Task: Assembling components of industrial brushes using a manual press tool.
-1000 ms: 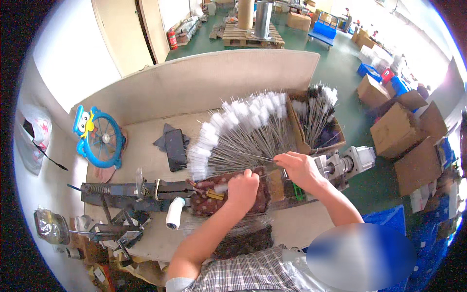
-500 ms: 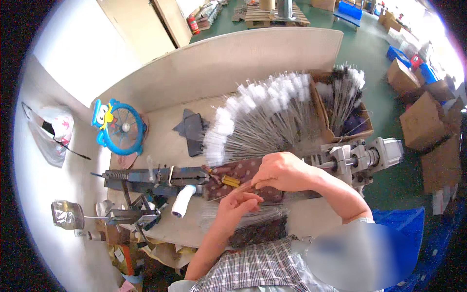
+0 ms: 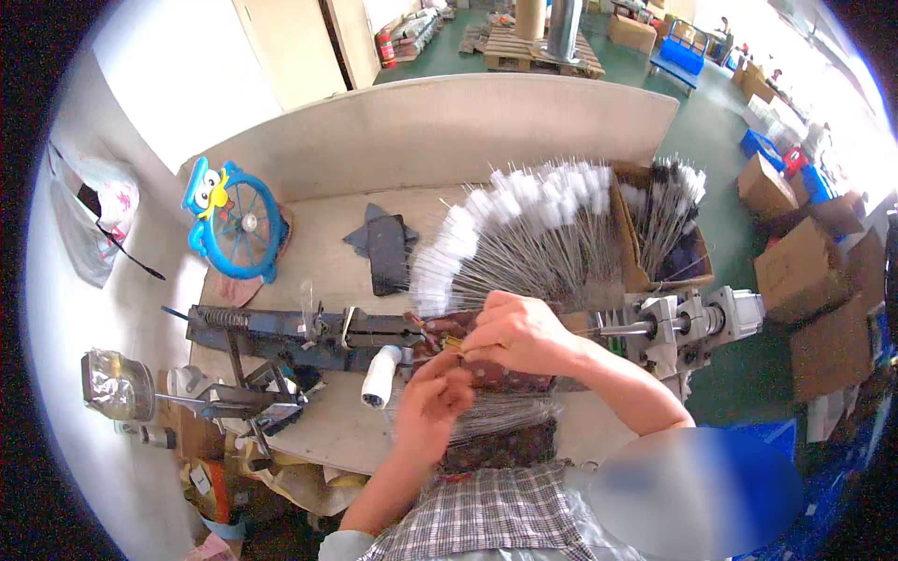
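Observation:
My right hand (image 3: 519, 338) is closed in a pinch beside a small yellow piece (image 3: 453, 344); what lies between its fingertips is hidden. My left hand (image 3: 432, 404), blurred, reaches up from below with its index finger stretched toward the right fingertips and its thumb apart. Nothing shows in it. Under both hands lies a dark red-brown dotted cloth (image 3: 510, 372). Nearer to me is a bundle of thin metal wires (image 3: 505, 411). Beyond my hands, white-tufted wire brushes (image 3: 514, 224) fan out across the table.
A clamp-like metal fixture (image 3: 374, 329) lies left of my hands, above a white tube (image 3: 380, 376). Metal shaft machinery (image 3: 692, 323) stands right. Behind are a dark phone (image 3: 387, 254), a blue toy-shaped fan (image 3: 245, 222) and a cardboard box (image 3: 629, 224) of brushes. A low panel (image 3: 449, 126) edges the table.
My right hand has moved slightly left, toward the yellow piece. My left hand has shifted a little left, its fingers more upward. The whole view has shifted slightly.

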`<state>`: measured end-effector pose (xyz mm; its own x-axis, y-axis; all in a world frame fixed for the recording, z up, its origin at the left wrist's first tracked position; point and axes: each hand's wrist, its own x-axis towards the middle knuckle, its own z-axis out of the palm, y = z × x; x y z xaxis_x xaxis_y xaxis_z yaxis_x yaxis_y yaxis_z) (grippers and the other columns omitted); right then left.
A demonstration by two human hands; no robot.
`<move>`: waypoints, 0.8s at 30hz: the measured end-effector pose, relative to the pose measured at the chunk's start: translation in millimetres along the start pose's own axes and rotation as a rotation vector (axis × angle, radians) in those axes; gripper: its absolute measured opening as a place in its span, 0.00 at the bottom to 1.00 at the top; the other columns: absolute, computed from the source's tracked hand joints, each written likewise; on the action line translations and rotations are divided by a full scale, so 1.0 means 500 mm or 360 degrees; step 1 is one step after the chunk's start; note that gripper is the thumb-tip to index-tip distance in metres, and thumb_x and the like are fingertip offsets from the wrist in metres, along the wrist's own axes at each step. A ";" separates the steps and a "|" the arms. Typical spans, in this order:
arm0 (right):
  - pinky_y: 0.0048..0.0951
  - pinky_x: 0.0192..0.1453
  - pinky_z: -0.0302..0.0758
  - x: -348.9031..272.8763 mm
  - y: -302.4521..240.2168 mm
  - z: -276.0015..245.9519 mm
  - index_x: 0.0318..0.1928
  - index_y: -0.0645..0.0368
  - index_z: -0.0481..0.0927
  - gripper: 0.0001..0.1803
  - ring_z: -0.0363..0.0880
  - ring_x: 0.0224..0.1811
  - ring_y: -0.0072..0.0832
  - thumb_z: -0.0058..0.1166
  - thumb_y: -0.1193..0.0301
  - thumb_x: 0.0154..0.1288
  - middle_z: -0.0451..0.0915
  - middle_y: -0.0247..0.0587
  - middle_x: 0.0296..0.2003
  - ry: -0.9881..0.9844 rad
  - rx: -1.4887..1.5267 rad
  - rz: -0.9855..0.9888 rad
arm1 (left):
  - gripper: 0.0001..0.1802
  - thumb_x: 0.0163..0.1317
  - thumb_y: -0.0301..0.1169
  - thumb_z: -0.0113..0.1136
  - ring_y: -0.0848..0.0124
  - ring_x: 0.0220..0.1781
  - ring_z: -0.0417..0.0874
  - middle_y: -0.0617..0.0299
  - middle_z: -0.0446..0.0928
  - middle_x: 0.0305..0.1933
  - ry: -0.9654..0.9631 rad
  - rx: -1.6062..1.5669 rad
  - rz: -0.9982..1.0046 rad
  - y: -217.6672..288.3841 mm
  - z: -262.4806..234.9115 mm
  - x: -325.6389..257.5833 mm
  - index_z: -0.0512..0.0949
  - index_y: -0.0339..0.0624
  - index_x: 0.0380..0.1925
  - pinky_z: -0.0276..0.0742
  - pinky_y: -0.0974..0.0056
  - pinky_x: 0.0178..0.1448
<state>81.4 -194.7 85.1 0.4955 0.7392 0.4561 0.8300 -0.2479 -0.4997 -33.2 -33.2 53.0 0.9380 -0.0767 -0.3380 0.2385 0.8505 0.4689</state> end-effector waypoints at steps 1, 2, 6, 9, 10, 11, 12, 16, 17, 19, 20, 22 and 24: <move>0.31 0.35 0.73 0.012 0.001 0.017 0.28 0.51 0.83 0.06 0.74 0.31 0.32 0.61 0.66 0.48 0.78 0.31 0.23 -0.0006 -0.0009 -0.0004 | 0.18 0.60 0.32 0.49 0.68 0.34 0.78 0.55 0.78 0.35 0.0110 0.0344 -0.0010 0.007 -0.038 -0.007 0.73 0.35 0.48 0.75 0.65 0.41; 0.31 0.35 0.73 0.023 0.002 0.035 0.27 0.51 0.83 0.05 0.74 0.31 0.32 0.61 0.67 0.47 0.78 0.31 0.22 0.0026 -0.0025 0.0103 | 0.17 0.60 0.33 0.49 0.69 0.32 0.77 0.57 0.77 0.33 0.0221 0.0688 -0.0019 0.014 -0.071 -0.012 0.74 0.36 0.47 0.74 0.66 0.39; 0.32 0.35 0.73 0.061 -0.009 0.094 0.25 0.54 0.81 0.04 0.73 0.31 0.32 0.60 0.68 0.46 0.78 0.32 0.22 0.0101 -0.0063 0.0282 | 0.18 0.65 0.43 0.46 0.72 0.29 0.73 0.63 0.74 0.29 0.0285 0.0341 0.0017 0.048 -0.141 -0.032 0.74 0.38 0.40 0.69 0.66 0.33; 0.31 0.36 0.73 0.069 -0.022 0.099 0.24 0.54 0.81 0.04 0.73 0.31 0.32 0.59 0.68 0.46 0.78 0.32 0.22 0.0066 -0.0145 0.0368 | 0.22 0.67 0.48 0.42 0.72 0.29 0.73 0.63 0.75 0.29 0.0316 0.0233 0.0099 0.080 -0.091 -0.025 0.73 0.40 0.39 0.69 0.66 0.33; 0.31 0.36 0.73 0.068 -0.024 0.099 0.23 0.54 0.80 0.04 0.73 0.31 0.32 0.59 0.69 0.46 0.78 0.32 0.22 0.0085 -0.0178 0.0399 | 0.22 0.67 0.51 0.41 0.72 0.30 0.75 0.63 0.75 0.30 0.0399 0.0355 0.0031 0.087 -0.059 -0.026 0.72 0.43 0.39 0.70 0.66 0.32; 0.31 0.36 0.73 0.069 -0.026 0.099 0.23 0.54 0.80 0.04 0.73 0.31 0.32 0.59 0.69 0.46 0.78 0.32 0.22 0.0077 -0.0187 0.0402 | 0.22 0.67 0.51 0.41 0.72 0.30 0.75 0.63 0.75 0.30 0.0394 0.0345 0.0026 0.080 -0.048 -0.017 0.72 0.43 0.39 0.70 0.66 0.32; 0.31 0.36 0.72 0.069 -0.026 0.098 0.23 0.54 0.80 0.04 0.73 0.31 0.32 0.59 0.68 0.46 0.78 0.32 0.22 0.0070 -0.0228 0.0416 | 0.22 0.67 0.51 0.42 0.73 0.31 0.75 0.63 0.75 0.31 0.0395 0.0325 -0.0008 0.071 -0.037 -0.009 0.72 0.43 0.40 0.70 0.65 0.32; 0.32 0.37 0.72 0.080 -0.035 0.100 0.22 0.54 0.80 0.05 0.74 0.32 0.32 0.57 0.67 0.47 0.78 0.32 0.23 0.0064 -0.0341 0.0419 | 0.14 0.61 0.42 0.58 0.76 0.25 0.76 0.63 0.77 0.24 0.0336 0.0652 -0.0096 0.039 -0.058 0.017 0.76 0.42 0.28 0.71 0.70 0.28; 0.32 0.37 0.72 0.080 -0.035 0.103 0.22 0.54 0.80 0.05 0.74 0.32 0.32 0.57 0.67 0.47 0.78 0.32 0.23 0.0065 -0.0339 0.0421 | 0.13 0.59 0.40 0.60 0.77 0.23 0.75 0.64 0.76 0.22 0.0379 0.0667 -0.0074 0.031 -0.059 0.016 0.76 0.42 0.26 0.70 0.71 0.27; 0.32 0.37 0.72 0.076 -0.027 0.106 0.22 0.54 0.80 0.06 0.74 0.32 0.31 0.56 0.66 0.47 0.78 0.32 0.22 0.0025 -0.0341 0.0459 | 0.13 0.59 0.40 0.60 0.77 0.23 0.75 0.64 0.76 0.22 0.0372 0.0595 -0.0106 0.030 -0.055 0.016 0.76 0.43 0.25 0.70 0.71 0.27; 0.32 0.37 0.72 0.075 -0.021 0.106 0.22 0.54 0.80 0.06 0.74 0.32 0.31 0.56 0.66 0.47 0.78 0.32 0.22 0.0033 -0.0342 0.0470 | 0.13 0.60 0.40 0.60 0.77 0.23 0.75 0.64 0.76 0.22 0.0373 0.0518 -0.0130 0.029 -0.053 0.016 0.76 0.43 0.25 0.70 0.71 0.27; 0.32 0.37 0.72 0.076 -0.013 0.109 0.21 0.54 0.80 0.06 0.73 0.32 0.32 0.56 0.66 0.46 0.78 0.31 0.22 -0.0031 -0.0416 0.0430 | 0.12 0.59 0.39 0.60 0.77 0.23 0.75 0.65 0.76 0.22 0.0331 0.0445 -0.0090 0.020 -0.066 0.026 0.76 0.42 0.25 0.71 0.70 0.27; 0.32 0.37 0.72 0.072 -0.008 0.114 0.21 0.54 0.79 0.06 0.73 0.32 0.32 0.56 0.66 0.46 0.77 0.31 0.21 0.0006 -0.0392 0.0433 | 0.12 0.59 0.39 0.60 0.77 0.23 0.75 0.65 0.76 0.22 0.0289 0.0372 -0.0059 0.015 -0.065 0.031 0.76 0.42 0.26 0.71 0.70 0.27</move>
<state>81.3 -131.8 61.6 0.7071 0.6234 0.3338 0.7043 -0.5789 -0.4108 -25.0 -11.2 24.9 0.8724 0.0068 -0.4888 0.3428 0.7043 0.6216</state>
